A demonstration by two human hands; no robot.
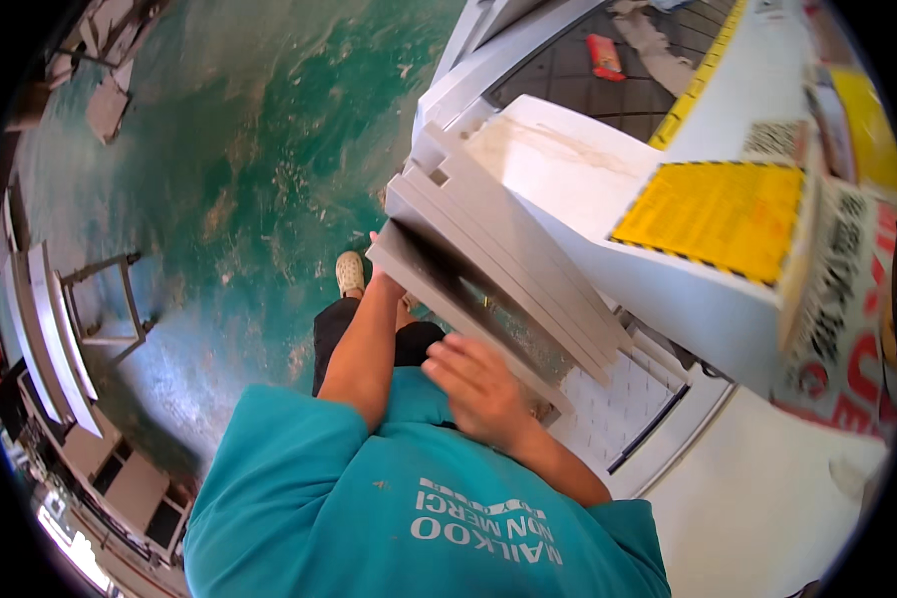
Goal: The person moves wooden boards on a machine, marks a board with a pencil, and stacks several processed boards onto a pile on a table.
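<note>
A long grey board (468, 324) stands on edge in front of me, tilted slightly away from several similar grey boards (513, 259), with a dark gap between. My left hand (382, 283) grips its far left end; the board hides most of the fingers. Beside the board's near face, toward its right end, my right hand (480, 387) is raised with its fingers stretched out and holds nothing. Whether it touches the board, I cannot tell.
Right of the boards stands a white machine (658, 264) with a yellow label (718, 214). A metal frame (110, 304) and long white strips (55, 319) stand at left on the green floor (239, 169). Scrap pieces (107, 105) lie far left.
</note>
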